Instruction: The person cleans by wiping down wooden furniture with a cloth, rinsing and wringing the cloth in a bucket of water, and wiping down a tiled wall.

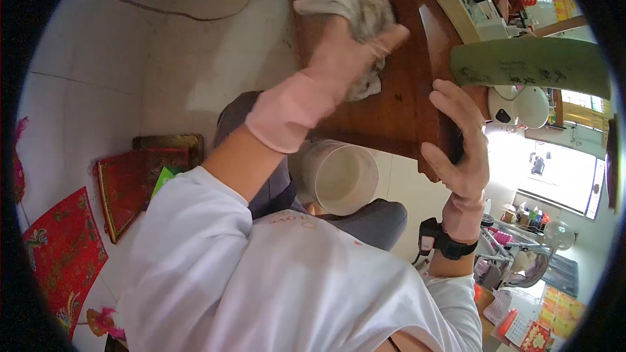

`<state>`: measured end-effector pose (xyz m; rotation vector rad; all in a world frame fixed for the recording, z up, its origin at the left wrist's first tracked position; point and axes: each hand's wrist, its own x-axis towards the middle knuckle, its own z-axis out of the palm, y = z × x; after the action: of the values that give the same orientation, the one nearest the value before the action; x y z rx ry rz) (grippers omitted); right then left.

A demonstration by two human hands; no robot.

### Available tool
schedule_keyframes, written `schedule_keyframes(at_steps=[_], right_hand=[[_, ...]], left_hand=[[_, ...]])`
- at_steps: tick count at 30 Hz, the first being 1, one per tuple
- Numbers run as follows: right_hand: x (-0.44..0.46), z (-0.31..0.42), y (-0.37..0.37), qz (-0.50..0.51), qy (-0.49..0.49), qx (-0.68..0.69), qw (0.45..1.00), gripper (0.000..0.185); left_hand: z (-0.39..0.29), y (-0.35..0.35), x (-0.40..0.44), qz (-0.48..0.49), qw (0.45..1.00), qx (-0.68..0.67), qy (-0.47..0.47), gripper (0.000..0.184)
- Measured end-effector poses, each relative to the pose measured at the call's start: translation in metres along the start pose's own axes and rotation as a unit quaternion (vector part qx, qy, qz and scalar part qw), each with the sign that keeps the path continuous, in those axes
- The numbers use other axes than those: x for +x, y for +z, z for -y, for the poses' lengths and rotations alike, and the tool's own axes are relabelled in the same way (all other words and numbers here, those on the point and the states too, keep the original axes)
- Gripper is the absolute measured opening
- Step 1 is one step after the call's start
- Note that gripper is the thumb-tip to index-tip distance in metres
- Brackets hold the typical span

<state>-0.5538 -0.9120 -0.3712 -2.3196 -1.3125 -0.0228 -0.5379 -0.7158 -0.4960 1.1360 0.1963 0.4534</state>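
My left hand [349,55], in a thin pink glove, presses a grey-white rag [375,13] against the reddish-brown wooden surface [391,114]. It is blurred by motion, and the rag bunches under and around the fingers. My right hand [466,146], gloved too, is by the edge of the wood with fingers stretched and thumb apart, holding nothing. Whether its fingertips touch the wood, I cannot tell. Below the wooden piece stands a whitish plastic bucket [344,179], between my legs.
A green cylinder with dark writing [528,65] is close beyond my right hand. Red patterned sheets [68,251] and a red framed panel [140,186] are at the left. A dark cable [176,13] runs along the upper left. Shelves and household items fill the far right.
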Motion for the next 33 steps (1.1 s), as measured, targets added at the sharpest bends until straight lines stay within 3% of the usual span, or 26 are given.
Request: schedule_keyframes(at_steps=[2,3,6,9,12,13,17,19,22,25,28,29,33], right_hand=[[-0.002,0.000,0.002,-0.004,0.003,0.008,1.000,0.058],[-0.002,-0.002,0.004,-0.009,0.000,0.017,1.000,0.058],[0.000,-0.001,0.002,-0.006,-0.002,0.007,1.000,0.059],[0.001,0.001,0.001,-0.002,0.004,0.007,1.000,0.059],[0.001,0.002,0.001,-0.002,0.010,0.003,1.000,0.059],[0.000,0.002,0.002,-0.001,0.013,0.000,1.000,0.058],[0.000,0.001,0.001,0.001,0.008,-0.005,1.000,0.059],[-0.002,-0.001,0.001,0.008,0.011,-0.001,1.000,0.059],[-0.010,-0.005,0.003,-0.033,0.047,0.056,0.997,0.063],[-0.014,-0.007,0.012,-0.138,0.087,0.192,0.968,0.068],[-0.016,-0.013,0.009,-0.117,0.075,0.189,0.972,0.072],[-0.013,-0.012,0.008,-0.117,0.078,0.182,0.973,0.073],[-0.010,-0.003,0.007,-0.113,0.104,0.177,0.972,0.077]], left_hand=[[-0.013,0.018,-0.015,-0.015,0.994,0.085,0.066,0.078],[-0.021,0.020,-0.017,-0.016,0.998,0.052,-0.030,0.078],[0.001,0.009,-0.025,0.014,0.991,0.050,-0.125,0.078],[0.012,0.011,-0.068,0.036,0.991,0.025,-0.125,0.077],[0.036,0.004,-0.108,0.120,0.992,-0.025,0.012,0.075],[0.040,0.003,-0.110,0.139,0.988,-0.054,0.036,0.062],[0.072,-0.021,-0.100,0.188,0.978,0.065,0.060,0.054],[0.075,-0.031,-0.089,0.142,0.985,0.094,0.024,0.053],[0.029,-0.025,-0.060,0.077,0.987,-0.058,-0.130,0.053],[-0.030,-0.003,-0.040,0.061,0.997,0.018,0.043,0.046],[-0.034,0.011,-0.052,0.052,0.950,0.195,0.237,0.039],[-0.027,0.009,-0.060,0.103,0.944,0.180,0.258,0.034],[-0.011,-0.014,-0.100,0.320,0.902,0.211,0.196,0.053]])
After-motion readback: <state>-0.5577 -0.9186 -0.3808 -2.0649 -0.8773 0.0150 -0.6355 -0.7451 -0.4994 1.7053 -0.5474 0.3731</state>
